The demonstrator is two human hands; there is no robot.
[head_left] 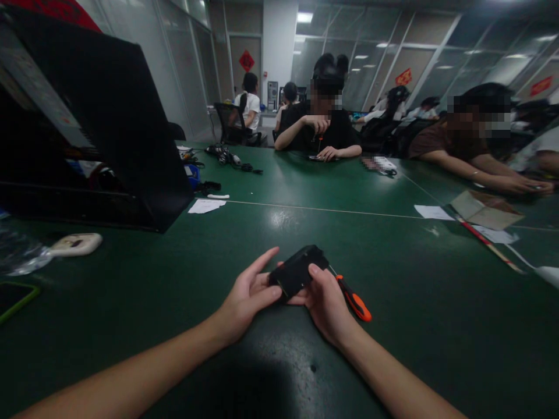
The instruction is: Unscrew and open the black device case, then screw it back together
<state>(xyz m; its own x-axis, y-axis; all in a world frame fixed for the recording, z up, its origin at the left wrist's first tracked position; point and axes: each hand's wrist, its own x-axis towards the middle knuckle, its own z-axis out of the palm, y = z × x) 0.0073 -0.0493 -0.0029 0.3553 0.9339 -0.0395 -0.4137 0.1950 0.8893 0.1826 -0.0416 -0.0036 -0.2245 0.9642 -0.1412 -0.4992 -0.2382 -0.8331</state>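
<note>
Between my two hands is a small black boxy device (299, 272), tilted and raised a little over the green table (271, 361). My left hand (247, 297) grips its left end, thumb along the near edge and index finger stretched out past it. On the other end my right hand (327, 297) has its thumb pressed on the face, with fingers curled underneath. What kind of device it is I cannot make out. Just right of my right hand lies a screwdriver (356, 299) with an orange and black handle, its shaft partly hidden behind the hand and device.
A large open black case (113, 116) stands at the left. Near it lie a white object (76, 244), clear plastic (21, 250) and a green-edged phone (15, 298). Cables (231, 157) and paper (206, 206) lie farther back. A person (327, 128) sits opposite; an open box (487, 208) is right.
</note>
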